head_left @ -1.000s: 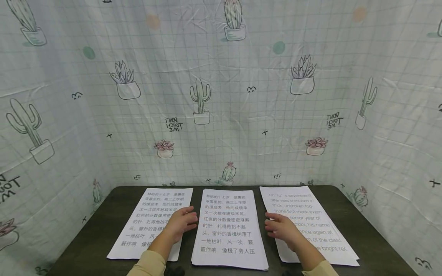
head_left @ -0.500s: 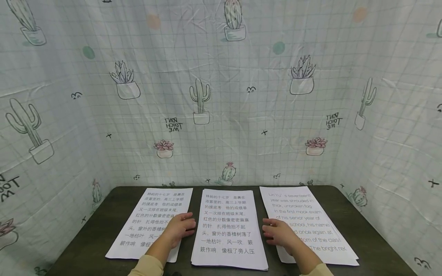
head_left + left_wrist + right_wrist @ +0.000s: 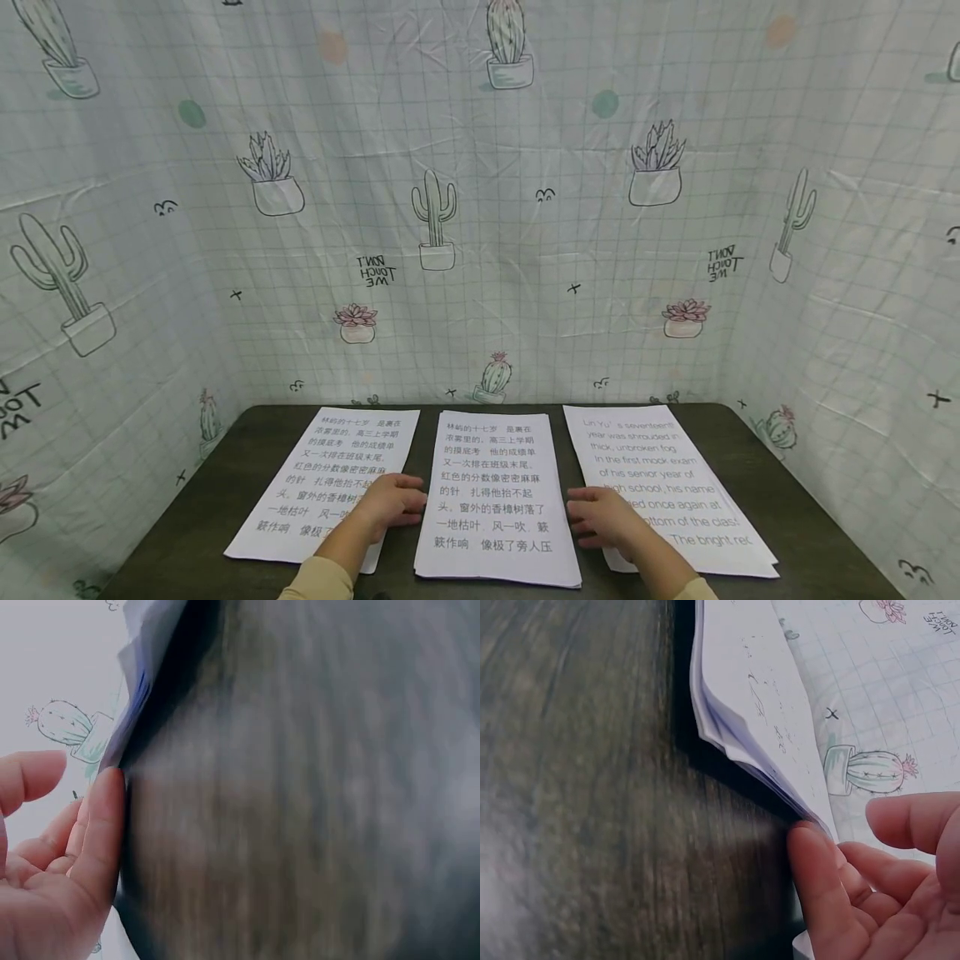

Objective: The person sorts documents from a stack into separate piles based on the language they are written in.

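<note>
Three stacks of white printed paper lie side by side on a dark table. My left hand (image 3: 390, 502) is over the inner edge of the left stack (image 3: 330, 458), its fingers pointing toward the middle stack (image 3: 491, 500). On the other side, my right hand (image 3: 606, 518) lies between the middle stack and the right stack (image 3: 675, 475), overlapping the latter's inner edge. Both wrist views show thumb and fingers apart, with nothing held. A fingertip of the left hand (image 3: 60, 862) is right at a paper edge (image 3: 139, 682); likewise the right hand (image 3: 870, 885) at the stacked sheets (image 3: 757, 712).
Dark wood table (image 3: 817, 533) shows around the stacks. A pale curtain (image 3: 480, 250) printed with cacti hangs behind the table and along both sides. The left and middle stacks carry Chinese text, the right one English.
Both hands have slid a little toward the near edge. The left stack has turned slightly, its near end shifting left. The middle and right stacks stay nearly in place.
</note>
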`<action>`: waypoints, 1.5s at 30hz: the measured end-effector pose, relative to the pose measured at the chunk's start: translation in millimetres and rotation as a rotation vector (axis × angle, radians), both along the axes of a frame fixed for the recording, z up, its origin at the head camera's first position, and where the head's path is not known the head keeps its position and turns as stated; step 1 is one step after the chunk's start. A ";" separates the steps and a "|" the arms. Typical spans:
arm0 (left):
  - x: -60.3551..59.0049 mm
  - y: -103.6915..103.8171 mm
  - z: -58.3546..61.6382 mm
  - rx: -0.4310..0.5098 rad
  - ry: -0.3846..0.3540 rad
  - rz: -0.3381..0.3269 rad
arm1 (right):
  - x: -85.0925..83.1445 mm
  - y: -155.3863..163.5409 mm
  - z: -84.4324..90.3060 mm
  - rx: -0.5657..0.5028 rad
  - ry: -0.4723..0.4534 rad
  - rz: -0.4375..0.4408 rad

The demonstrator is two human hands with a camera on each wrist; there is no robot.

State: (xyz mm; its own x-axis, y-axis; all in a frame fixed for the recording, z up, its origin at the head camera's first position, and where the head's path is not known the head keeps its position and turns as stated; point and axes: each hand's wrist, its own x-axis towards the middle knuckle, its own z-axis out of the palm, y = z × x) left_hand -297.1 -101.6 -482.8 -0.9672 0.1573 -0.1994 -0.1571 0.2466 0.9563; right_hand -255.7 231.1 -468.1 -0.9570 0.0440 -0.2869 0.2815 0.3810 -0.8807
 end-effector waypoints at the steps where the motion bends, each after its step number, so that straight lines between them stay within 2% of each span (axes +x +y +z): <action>1: 0.3 0.9 -0.3 -0.007 0.002 0.000 | 0.1 -0.7 -0.2 0.005 -0.008 0.004; 7: 2.9 7.2 -2.1 -0.052 0.020 0.008 | 1.1 -3.1 -1.0 0.041 -0.035 0.024; 14: 6.2 15.1 0.3 -0.106 0.049 0.027 | 1.8 -5.0 -4.4 0.076 0.000 0.024; 22: 4.4 21.0 -1.4 -0.176 0.077 0.067 | 2.6 -6.1 -6.0 0.071 0.027 0.018; 28: 4.0 19.6 -3.9 -0.164 0.087 0.075 | 2.7 -6.0 -6.5 0.060 0.028 0.017; 38: 3.6 17.0 -0.9 -0.153 0.103 0.101 | 2.5 -6.0 -4.9 0.042 0.020 0.014; 45: 3.8 19.0 -1.2 -0.107 0.127 0.080 | 3.0 -6.1 -5.0 0.034 0.011 0.006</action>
